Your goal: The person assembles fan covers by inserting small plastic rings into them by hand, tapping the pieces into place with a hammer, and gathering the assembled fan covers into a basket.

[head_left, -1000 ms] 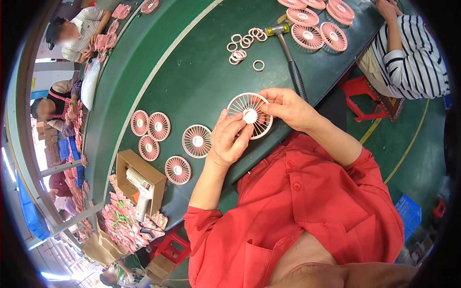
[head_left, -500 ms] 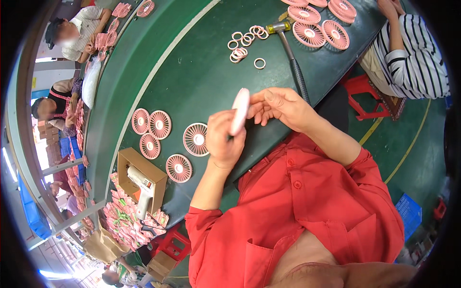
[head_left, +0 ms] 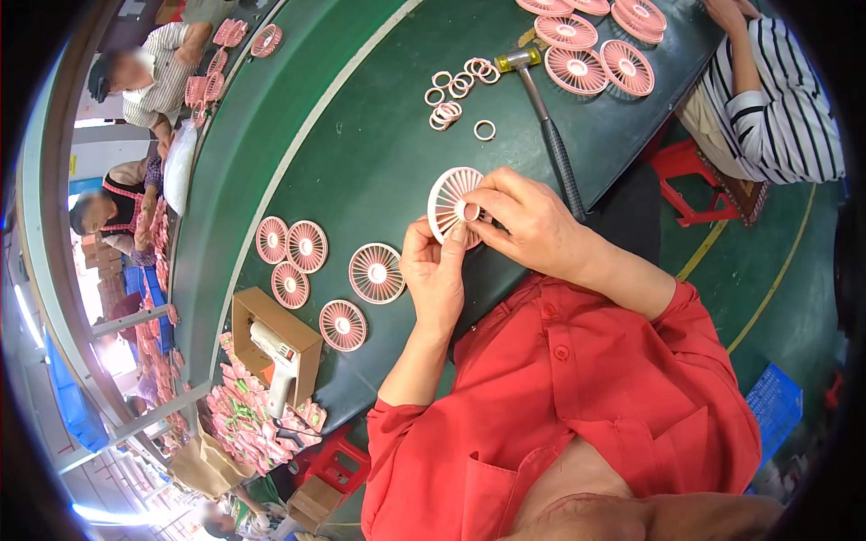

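A round pink fan grille [head_left: 444, 200] with thin spokes is held above the table's near edge, its spoked face turned toward me. My left hand [head_left: 435, 278] grips its lower rim, thumb on the spokes. At the grille's centre, the thumb and fingers of my right hand [head_left: 537, 221] are closed on a small pink ring [head_left: 471, 213]. Whether that ring is seated on the hub or only held against it, I cannot tell. Several loose pink rings [head_left: 446, 114] lie farther off, beside a hammer [head_left: 552, 140] with a yellow head and black handle.
Several pink grilles [head_left: 377, 273] lie left of my hands, and more grilles [head_left: 577, 70] at the far right. A cardboard box [head_left: 305, 353] with a white heat-gun-like tool [head_left: 274, 347] stands near pink parts [head_left: 257, 410]. A person in striped sleeves [head_left: 783, 108] sits right; others work left.
The grille has turned from edge-on to showing its spoked face. My right hand has come in to its centre and pinches there. The whole view has shifted slightly.
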Demonstrator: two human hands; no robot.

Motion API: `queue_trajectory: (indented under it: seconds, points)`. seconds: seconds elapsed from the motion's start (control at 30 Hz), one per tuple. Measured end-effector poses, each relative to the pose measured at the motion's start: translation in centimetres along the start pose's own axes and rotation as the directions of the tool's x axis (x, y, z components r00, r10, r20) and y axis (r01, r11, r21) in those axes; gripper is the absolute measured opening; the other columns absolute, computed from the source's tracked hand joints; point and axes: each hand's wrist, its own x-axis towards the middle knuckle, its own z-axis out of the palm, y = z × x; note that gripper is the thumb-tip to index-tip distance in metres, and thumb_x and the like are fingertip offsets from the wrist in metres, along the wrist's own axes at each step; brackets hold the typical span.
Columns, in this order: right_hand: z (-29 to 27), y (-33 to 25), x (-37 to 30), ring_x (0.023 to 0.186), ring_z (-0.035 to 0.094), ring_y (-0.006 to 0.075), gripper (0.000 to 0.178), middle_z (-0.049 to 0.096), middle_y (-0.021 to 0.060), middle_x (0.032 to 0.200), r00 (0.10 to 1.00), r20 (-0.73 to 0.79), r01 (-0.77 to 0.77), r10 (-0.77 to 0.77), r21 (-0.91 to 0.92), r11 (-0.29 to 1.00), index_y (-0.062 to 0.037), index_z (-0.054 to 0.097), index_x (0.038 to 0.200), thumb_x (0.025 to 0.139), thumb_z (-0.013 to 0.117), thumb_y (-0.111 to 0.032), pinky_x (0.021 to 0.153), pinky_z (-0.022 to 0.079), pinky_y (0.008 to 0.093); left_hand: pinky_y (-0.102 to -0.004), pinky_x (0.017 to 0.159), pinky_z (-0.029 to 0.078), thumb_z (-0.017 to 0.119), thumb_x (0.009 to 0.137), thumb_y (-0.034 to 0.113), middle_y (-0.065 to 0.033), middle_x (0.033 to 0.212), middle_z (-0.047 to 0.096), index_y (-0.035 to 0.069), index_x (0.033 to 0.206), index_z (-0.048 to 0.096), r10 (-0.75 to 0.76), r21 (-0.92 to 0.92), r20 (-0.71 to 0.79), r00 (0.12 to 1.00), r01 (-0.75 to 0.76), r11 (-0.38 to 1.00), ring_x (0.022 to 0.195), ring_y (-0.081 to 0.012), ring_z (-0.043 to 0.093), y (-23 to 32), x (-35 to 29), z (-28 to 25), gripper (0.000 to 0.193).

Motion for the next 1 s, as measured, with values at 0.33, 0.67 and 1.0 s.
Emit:
queue_trajectory:
  seconds: [0.33,0.67,1.0]
  points:
    - [1.0,0.6,-0.3,0.068,0.064,0.0266,0.026,0.058,0.0113,0.089,0.989,-0.086,0.104,-0.116,-0.134,0.986,-0.001,0.061,0.092,0.069,0.073,0.0,0.058,0.054,0.0348,-0.0289,0.072,0.055,0.06,0.097,0.008,-0.007,0.096,0.068,0.004,0.101,0.058,-0.134,-0.193,-0.048,0.99,0.123,0.973,0.081,-0.0129,0.065,-0.6,-0.3,0.3,0.006]
    - [1.5,1.5,-0.5,0.067,0.063,0.0149,0.029,0.057,0.0092,0.093,0.998,-0.05,-0.035,0.039,0.082,0.996,0.0014,0.06,0.099,0.074,0.072,0.004,0.058,0.053,0.0282,-0.0259,0.076,0.054,0.062,0.096,0.006,-0.0078,0.097,0.067,0.0,0.1,0.057,0.079,0.081,-0.087,0.993,-0.072,0.994,0.083,-0.01,0.063,-1.2,-0.6,1.0,0.009]
    - [0.7,1.3,0.2,0.069,0.06,0.0127,0.027,0.058,0.009,0.097,0.987,-0.071,-0.125,0.143,0.214,0.969,0.0013,0.062,0.102,0.076,0.07,0.004,0.058,0.052,0.0254,-0.0395,0.08,0.061,0.056,0.1,0.014,-0.014,0.105,0.067,0.001,0.103,0.056,-0.229,-0.327,-0.005,0.973,0.215,0.92,0.091,-0.0206,0.069,-0.4,0.8,0.0,0.013]
